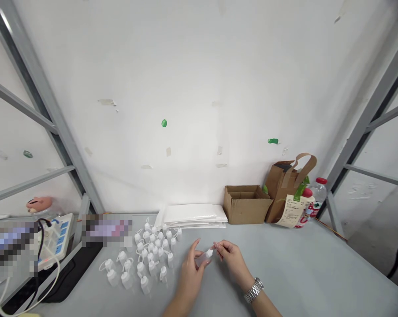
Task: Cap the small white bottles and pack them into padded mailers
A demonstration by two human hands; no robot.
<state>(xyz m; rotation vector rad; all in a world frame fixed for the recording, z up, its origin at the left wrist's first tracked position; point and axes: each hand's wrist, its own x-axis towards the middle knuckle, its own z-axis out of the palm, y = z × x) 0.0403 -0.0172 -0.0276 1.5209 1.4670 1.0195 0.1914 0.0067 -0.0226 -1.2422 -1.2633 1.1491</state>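
A: Lettering?
B: Pale slip (289, 213) in front of the brown paper bag (274, 191): printed lines, too small to read.
A: Red-capped clear bottle (318, 192), far right?
B: Red-and-white label (315, 210) (print there, but blurred); no brand made out.
A: Numbers, signs?
B: None legible.

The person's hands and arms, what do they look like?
The left hand and right hand are both bare, with no gloves, and no sleeves show. Beyond the right one sits a shiny silver metal-link band, probably a watch strap.
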